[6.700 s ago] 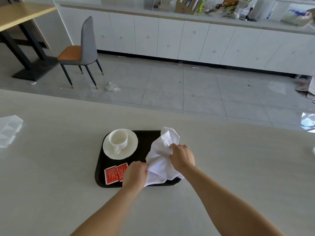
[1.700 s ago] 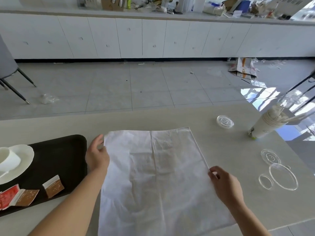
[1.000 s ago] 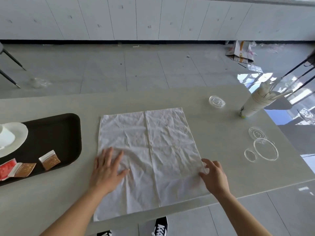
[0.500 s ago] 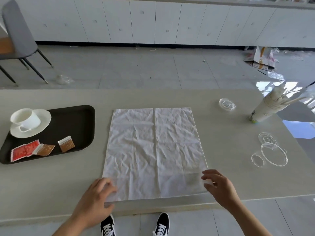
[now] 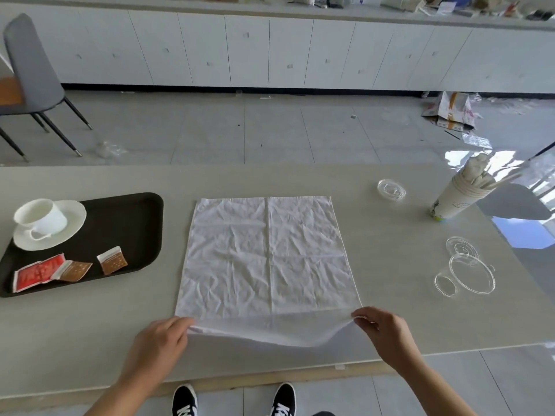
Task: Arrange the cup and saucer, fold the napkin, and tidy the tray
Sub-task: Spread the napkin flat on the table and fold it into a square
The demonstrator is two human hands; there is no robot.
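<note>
We've got the napkin (image 5: pixel 267 259) spread flat on the table (image 5: pixel 390 235), just right of the tray (image 5: pixel 132 223), where the cup (image 5: pixel 42 216) sits on its saucer (image 5: pixel 72 223). Left hand (image 5: pixel 159 343) pinches the near left corner, right hand (image 5: pixel 384 331) the near right, each grip closed on cloth, and the near edge is lifted. For a clean fold, we'd say carry both corners level to the far corners, match the edges, then press the crease flat.
</note>
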